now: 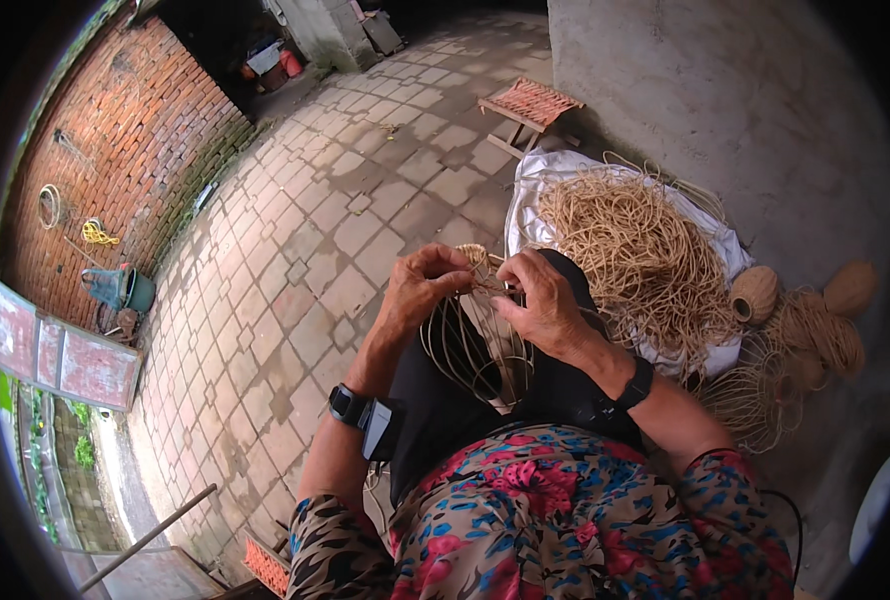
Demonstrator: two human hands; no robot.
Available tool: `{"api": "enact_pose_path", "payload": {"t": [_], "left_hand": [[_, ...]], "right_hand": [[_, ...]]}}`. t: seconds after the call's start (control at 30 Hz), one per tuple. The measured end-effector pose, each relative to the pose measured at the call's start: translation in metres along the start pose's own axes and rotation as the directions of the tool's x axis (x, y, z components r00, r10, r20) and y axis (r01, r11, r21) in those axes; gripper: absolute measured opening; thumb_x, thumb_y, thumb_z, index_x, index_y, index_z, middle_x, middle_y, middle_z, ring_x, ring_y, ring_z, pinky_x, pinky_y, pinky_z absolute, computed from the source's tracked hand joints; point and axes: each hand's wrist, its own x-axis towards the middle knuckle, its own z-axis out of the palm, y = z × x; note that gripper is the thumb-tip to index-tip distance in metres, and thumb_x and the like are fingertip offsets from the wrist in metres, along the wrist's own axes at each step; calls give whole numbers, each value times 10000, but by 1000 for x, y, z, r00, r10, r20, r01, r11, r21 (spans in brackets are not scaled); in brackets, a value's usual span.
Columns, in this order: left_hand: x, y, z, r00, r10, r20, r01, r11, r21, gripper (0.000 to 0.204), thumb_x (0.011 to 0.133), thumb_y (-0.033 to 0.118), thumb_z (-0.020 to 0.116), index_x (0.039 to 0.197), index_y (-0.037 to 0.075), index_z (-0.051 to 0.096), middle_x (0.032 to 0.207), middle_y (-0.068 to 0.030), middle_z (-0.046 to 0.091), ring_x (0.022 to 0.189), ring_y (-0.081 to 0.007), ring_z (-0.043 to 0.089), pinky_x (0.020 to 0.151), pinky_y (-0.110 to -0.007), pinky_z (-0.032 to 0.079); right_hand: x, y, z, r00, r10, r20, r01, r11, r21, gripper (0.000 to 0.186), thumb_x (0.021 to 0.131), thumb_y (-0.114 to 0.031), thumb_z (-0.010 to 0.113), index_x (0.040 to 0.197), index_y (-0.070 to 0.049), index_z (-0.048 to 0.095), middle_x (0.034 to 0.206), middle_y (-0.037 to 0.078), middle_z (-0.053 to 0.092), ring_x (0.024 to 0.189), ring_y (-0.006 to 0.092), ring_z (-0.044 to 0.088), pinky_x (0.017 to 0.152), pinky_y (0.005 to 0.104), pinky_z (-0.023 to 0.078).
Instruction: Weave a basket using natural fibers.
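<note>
Openwork basket frame (462,352) sat in the lap, btwn the thighs. Ribs were in place, w/ a short woven bit (477,254) at the far edge; sides were bare, so prob. most weaving was left. L hand (431,280) & R hand (545,303) met at the rim, fingers pinched narrow on it; exact strand too small to tell. Forearms angled inward, elbows apart. Cord pile (625,240) lay on a white sack (531,190), R side.
</note>
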Motion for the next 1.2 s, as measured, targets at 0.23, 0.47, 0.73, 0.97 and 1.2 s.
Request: {"api": "enact_pose_path", "payload": {"t": [0.23, 0.47, 0.73, 0.97, 1.2], "left_hand": [[0, -1, 8, 997, 25, -75, -17, 995, 103, 159, 790, 17, 708, 929, -3, 633, 855, -55, 688, 787, -108, 645, 743, -248, 527], [0, 0, 8, 995, 36, -95, -24, 991, 129, 150, 765, 18, 710, 884, 8, 621, 809, -32, 668, 748, -88, 624, 706, -235, 506], [0, -2, 10, 991, 85, -102, -64, 979, 196, 168, 747, 43, 719, 876, 22, 613, 796, -24, 655, 741, -85, 608, 697, -240, 499], [-2, -11, 14, 968, 174, -179, -119, 951, 284, 190, 738, 85, 713, 879, 34, 597, 791, -22, 637, 740, -84, 595, 694, -245, 493], [-5, -7, 19, 964, 176, -201, -104, 941, 321, 187, 749, 102, 712, 875, 38, 590, 784, -10, 618, 740, -73, 580, 695, -238, 485]], "right_hand": [[0, 8, -7, 953, 215, 212, -235, 969, 74, 193, 805, -80, 682, 918, -16, 539, 688, 100, 604, 616, 258, 609, 603, 364, 492], [16, -5, -11, 928, 285, 239, -312, 947, 82, 134, 785, -106, 636, 865, -30, 560, 752, 158, 646, 740, 351, 653, 630, 412, 495], [17, -2, 6, 963, 198, 181, -172, 973, -151, 153, 743, -170, 681, 796, -63, 586, 723, 134, 650, 701, 326, 658, 624, 420, 507], [22, -3, 8, 992, -45, 121, 74, 966, -247, 167, 743, -175, 696, 781, -64, 577, 637, 116, 629, 624, 301, 660, 557, 405, 514], [31, -10, 4, 922, -235, 309, 357, 826, -437, 78, 766, -118, 630, 770, -48, 595, 645, 114, 647, 610, 273, 681, 540, 378, 533]]}}
